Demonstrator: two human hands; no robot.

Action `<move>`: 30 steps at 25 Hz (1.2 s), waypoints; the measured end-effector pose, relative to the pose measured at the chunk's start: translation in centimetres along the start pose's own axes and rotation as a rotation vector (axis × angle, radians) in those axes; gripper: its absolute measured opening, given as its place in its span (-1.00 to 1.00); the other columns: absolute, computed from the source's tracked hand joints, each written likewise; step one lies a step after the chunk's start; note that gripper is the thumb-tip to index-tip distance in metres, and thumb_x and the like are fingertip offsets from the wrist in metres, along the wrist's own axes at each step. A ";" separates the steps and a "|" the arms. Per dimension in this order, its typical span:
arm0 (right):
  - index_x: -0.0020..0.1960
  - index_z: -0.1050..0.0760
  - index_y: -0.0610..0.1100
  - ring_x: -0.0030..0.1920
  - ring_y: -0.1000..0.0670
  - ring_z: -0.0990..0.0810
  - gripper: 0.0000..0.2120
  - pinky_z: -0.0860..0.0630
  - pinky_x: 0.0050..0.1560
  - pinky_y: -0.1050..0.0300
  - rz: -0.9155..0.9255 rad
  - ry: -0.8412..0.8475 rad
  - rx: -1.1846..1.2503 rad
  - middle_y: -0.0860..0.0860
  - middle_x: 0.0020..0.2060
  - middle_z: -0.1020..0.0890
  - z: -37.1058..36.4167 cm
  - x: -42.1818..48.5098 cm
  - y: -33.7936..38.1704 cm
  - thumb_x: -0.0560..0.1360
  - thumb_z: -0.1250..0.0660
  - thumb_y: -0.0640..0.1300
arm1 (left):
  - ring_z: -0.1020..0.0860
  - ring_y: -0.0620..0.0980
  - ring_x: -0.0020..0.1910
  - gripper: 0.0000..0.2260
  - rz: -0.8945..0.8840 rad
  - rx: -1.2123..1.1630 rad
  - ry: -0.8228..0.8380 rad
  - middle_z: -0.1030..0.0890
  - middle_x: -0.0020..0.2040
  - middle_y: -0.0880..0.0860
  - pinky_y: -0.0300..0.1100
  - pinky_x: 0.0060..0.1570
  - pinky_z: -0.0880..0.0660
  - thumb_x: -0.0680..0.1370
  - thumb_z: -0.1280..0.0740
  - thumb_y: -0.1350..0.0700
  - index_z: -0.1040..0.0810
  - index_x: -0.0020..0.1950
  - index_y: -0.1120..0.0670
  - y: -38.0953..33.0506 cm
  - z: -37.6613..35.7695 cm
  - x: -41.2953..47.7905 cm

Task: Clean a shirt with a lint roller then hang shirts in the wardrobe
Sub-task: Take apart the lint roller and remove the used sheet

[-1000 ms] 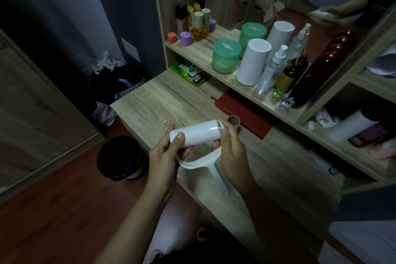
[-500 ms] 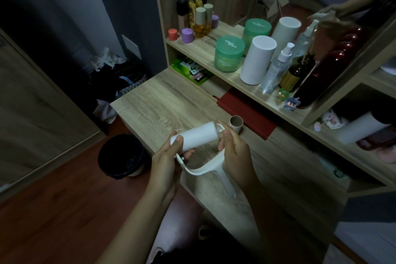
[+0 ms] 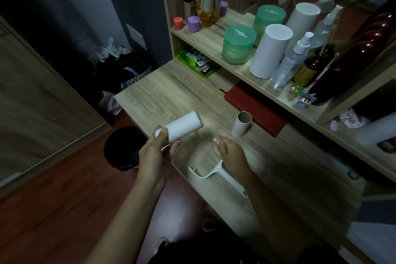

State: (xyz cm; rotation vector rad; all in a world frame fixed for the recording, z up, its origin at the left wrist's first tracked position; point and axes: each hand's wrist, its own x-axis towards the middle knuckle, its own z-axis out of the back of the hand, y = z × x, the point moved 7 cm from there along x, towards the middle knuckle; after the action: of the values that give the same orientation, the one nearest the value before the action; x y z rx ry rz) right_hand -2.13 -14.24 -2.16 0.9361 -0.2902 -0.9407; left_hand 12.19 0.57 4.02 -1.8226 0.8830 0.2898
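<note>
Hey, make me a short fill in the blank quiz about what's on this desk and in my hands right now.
1. The left hand grips a ___ cylindrical lint roll.
2. The brown cardboard tube stands ___ on the wooden desk.
3. The white plastic roller handle lies on the ___, by the right hand.
4. The round bin on the floor is ___.
Missing words: white; upright; desk; black.

Only one camera was there, worn on the person's head. It looked forward and down (with a wide view) from close above the left hand (image 3: 154,156), the right hand (image 3: 232,154) and the desk (image 3: 162,96); the shelf (image 3: 212,35) was farther ahead.
</note>
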 end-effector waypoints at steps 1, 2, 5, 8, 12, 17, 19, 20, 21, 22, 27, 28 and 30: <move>0.02 -0.52 -0.20 -0.15 0.04 -0.52 -0.80 -0.36 -0.19 0.33 -0.037 -0.007 -0.001 -0.01 -0.17 -0.56 -0.4 0.4 -0.8 0.59 -0.17 -0.12 | -0.61 0.03 -0.14 -0.65 -0.003 0.014 -0.003 -0.52 0.16 0.13 -0.25 -0.11 -0.61 0.55 -0.30 0.18 -0.45 0.33 0.20 0.0 0.2 -0.1; -0.07 -0.47 -0.18 -0.25 0.05 -0.47 -0.82 -0.31 -0.29 0.30 -0.068 -0.025 -0.010 -0.01 -0.24 -0.52 -0.7 0.9 -1.5 0.58 -0.18 -0.10 | -0.61 0.02 -0.15 -0.65 -0.008 0.024 -0.008 -0.53 0.16 0.12 -0.25 -0.12 -0.61 0.55 -0.30 0.18 -0.45 0.33 0.20 0.1 0.4 -0.1; -0.16 -0.41 -0.17 -0.31 0.03 -0.43 -0.78 -0.27 -0.38 0.23 -0.107 -0.089 -0.103 -0.04 -0.32 -0.49 -1.0 1.6 -2.8 0.58 -0.17 -0.06 | -0.60 0.03 -0.09 -0.66 -0.018 0.026 -0.013 -0.54 0.11 0.09 -0.25 -0.12 -0.61 0.55 -0.28 0.20 -0.45 0.32 0.22 0.4 0.9 0.0; -0.11 -0.45 -0.21 -0.23 -0.06 -0.52 -0.74 -0.35 -0.29 0.13 -0.127 -0.156 -0.195 -0.12 -0.25 -0.57 -0.9 1.8 -3.2 0.59 -0.13 -0.05 | -0.56 0.08 0.05 -0.65 -0.014 0.025 -0.011 -0.51 0.19 0.12 -0.23 -0.09 -0.60 0.55 -0.28 0.20 -0.43 0.33 0.22 0.8 1.2 0.2; -0.02 -0.48 -0.18 -0.13 -0.07 -0.55 -0.74 -0.45 -0.18 0.06 -0.106 -0.180 -0.266 -0.11 -0.14 -0.59 -0.9 1.5 -3.2 0.58 -0.14 -0.02 | -0.63 0.00 -0.16 -0.63 -0.009 0.043 0.002 -0.52 0.20 0.13 -0.24 -0.08 -0.60 0.54 -0.29 0.20 -0.42 0.35 0.21 1.1 0.8 0.1; 0.03 -0.54 -0.18 -0.12 -0.06 -0.57 -0.76 -0.39 -0.21 0.20 -0.003 -0.249 -0.257 -0.09 -0.12 -0.62 1.4 -0.8 -0.5 0.56 -0.17 -0.07 | -0.60 0.07 -0.05 -0.63 -0.003 0.074 0.025 -0.50 0.27 0.12 -0.26 -0.08 -0.59 0.54 -0.30 0.19 -0.44 0.35 0.19 1.5 -0.2 0.0; -0.06 -0.55 -0.13 -0.20 -0.08 -0.58 -0.81 -0.41 -0.24 0.21 -0.002 -0.207 0.007 -0.12 -0.20 -0.63 2.8 -1.5 0.9 0.57 -0.17 -0.12 | -0.60 0.12 0.00 -0.64 0.004 0.107 0.051 -0.54 0.19 0.11 -0.28 -0.10 -0.59 0.54 -0.30 0.19 -0.44 0.35 0.16 1.7 -1.1 0.0; -0.06 -0.55 -0.07 -0.18 -0.09 -0.60 -0.82 -0.45 -0.20 0.18 -0.055 -0.150 0.197 -0.12 -0.17 -0.64 3.4 -1.7 1.5 0.58 -0.17 -0.12 | -0.58 0.14 0.05 -0.64 0.011 0.125 0.072 -0.55 0.16 0.10 -0.28 -0.12 -0.60 0.54 -0.30 0.20 -0.44 0.35 0.16 1.9 -1.7 0.1; -0.01 -0.53 -0.01 -0.12 -0.05 -0.62 -0.82 -0.49 -0.12 0.19 -0.115 -0.083 0.388 -0.10 -0.11 -0.65 3.8 -1.8 2.0 0.59 -0.15 -0.10 | -0.57 0.14 0.10 -0.63 0.022 0.142 0.103 -0.56 0.13 0.09 -0.28 -0.12 -0.60 0.54 -0.30 0.21 -0.43 0.35 0.16 2.2 -2.2 0.0; 0.08 -0.51 0.02 -0.03 0.00 -0.63 -0.80 -0.52 -0.03 0.21 -0.166 -0.012 0.558 -0.05 -0.03 -0.63 4.2 -2.1 2.5 0.60 -0.12 -0.07 | -0.57 0.11 0.12 -0.63 0.032 0.166 0.143 -0.57 0.12 0.08 -0.27 -0.11 -0.61 0.54 -0.30 0.21 -0.43 0.36 0.16 2.6 -2.8 0.0; 0.31 -0.43 -0.14 0.09 0.12 -0.57 -0.67 -0.55 0.10 0.23 -0.163 0.042 0.636 0.02 0.12 -0.56 6.8 -3.3 3.3 0.55 -0.24 -0.21 | -0.61 -0.03 -0.03 -0.65 0.020 0.323 0.284 -0.61 0.09 0.05 -0.30 -0.13 -0.59 0.54 -0.31 0.19 -0.45 0.33 0.15 4.4 -4.8 -0.5; 0.27 -0.46 -0.13 0.02 0.17 -0.58 -0.68 -0.56 0.02 0.31 -0.165 -0.011 0.611 0.05 0.06 -0.58 7.4 -3.6 3.0 0.52 -0.28 -0.24 | -0.61 -0.01 0.00 -0.63 0.017 0.327 0.291 -0.59 0.14 0.07 -0.30 -0.12 -0.60 0.54 -0.30 0.19 -0.43 0.34 0.15 4.7 -5.0 -0.6; 0.17 -0.51 -0.08 -0.11 0.24 -0.57 -0.72 -0.53 -0.20 0.47 -0.157 -0.128 0.555 0.16 -0.09 -0.58 8.8 -4.1 2.4 0.47 -0.35 -0.25 | -0.60 0.02 0.09 -0.60 0.012 0.336 0.298 -0.52 0.28 0.08 -0.25 -0.05 -0.60 0.53 -0.31 0.19 -0.40 0.38 0.16 5.4 -5.1 -0.7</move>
State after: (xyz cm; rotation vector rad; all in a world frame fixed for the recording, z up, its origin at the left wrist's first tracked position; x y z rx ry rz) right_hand -8.32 -15.34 5.65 1.4237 -0.6134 -1.0898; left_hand 6.99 -4.60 2.80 -1.5668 1.0779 -0.1238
